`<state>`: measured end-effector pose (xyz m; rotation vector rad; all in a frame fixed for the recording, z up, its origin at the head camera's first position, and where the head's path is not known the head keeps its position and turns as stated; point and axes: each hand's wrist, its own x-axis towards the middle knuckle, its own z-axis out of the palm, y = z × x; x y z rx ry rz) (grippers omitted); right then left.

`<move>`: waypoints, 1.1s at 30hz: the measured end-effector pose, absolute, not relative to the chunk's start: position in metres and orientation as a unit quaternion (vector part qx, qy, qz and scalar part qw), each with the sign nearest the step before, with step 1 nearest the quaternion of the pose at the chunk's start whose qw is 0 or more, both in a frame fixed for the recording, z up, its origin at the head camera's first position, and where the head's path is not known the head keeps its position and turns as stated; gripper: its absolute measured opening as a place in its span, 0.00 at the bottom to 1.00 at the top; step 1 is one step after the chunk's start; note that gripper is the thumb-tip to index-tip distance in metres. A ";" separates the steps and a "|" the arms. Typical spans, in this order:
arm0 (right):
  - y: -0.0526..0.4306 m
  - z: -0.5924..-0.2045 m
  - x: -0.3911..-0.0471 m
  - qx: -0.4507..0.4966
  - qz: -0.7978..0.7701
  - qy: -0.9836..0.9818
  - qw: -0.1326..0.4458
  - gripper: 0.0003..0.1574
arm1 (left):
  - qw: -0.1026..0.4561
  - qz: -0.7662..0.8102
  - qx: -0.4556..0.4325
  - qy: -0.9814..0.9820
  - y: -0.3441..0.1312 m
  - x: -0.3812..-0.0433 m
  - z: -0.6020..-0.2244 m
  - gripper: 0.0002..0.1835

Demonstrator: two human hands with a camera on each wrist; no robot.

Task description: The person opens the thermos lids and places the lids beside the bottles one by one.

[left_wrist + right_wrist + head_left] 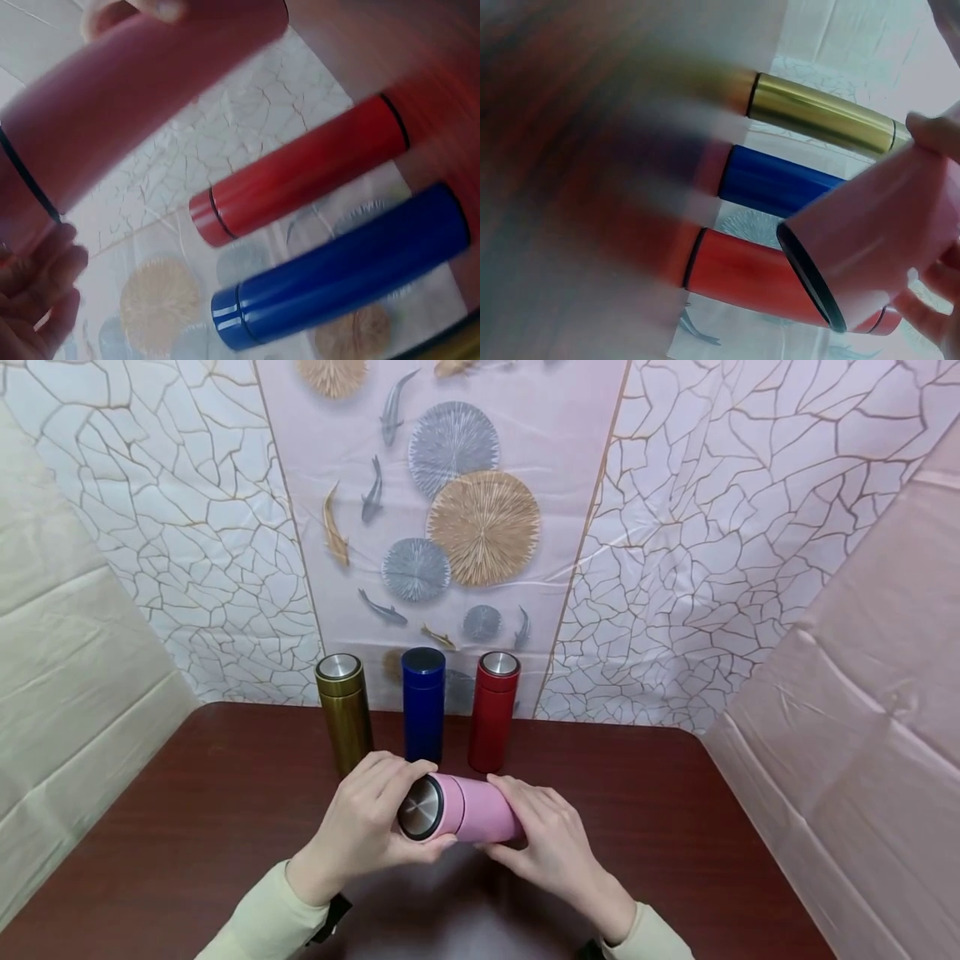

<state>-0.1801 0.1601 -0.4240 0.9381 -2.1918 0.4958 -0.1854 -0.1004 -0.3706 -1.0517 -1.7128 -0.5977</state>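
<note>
A pink thermos flask (487, 810) with a steel-topped lid is held tilted above the table, its lid end toward the left. My left hand (367, 814) grips the lid end, fingers over the top and thumb underneath. Around the lower body my right hand (551, 831) has its fingers and thumb. In the right wrist view the flask's black-rimmed base (810, 277) hangs off the table. Behind it stand a gold flask (347, 727), a blue flask (423, 710) and a red flask (493, 727), all upright with lids on.
The dark red-brown table (637, 810) has rounded back corners. A patterned cloth backdrop (465, 527) rises right behind the standing flasks. Pale fabric walls (847, 718) slope up on both sides.
</note>
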 end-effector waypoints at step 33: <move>0.172 -0.429 -0.176 0.332 0.205 -0.824 0.412 0.51 | 0.282 -0.249 -0.549 -0.747 -0.112 -0.166 -0.361 0.41</move>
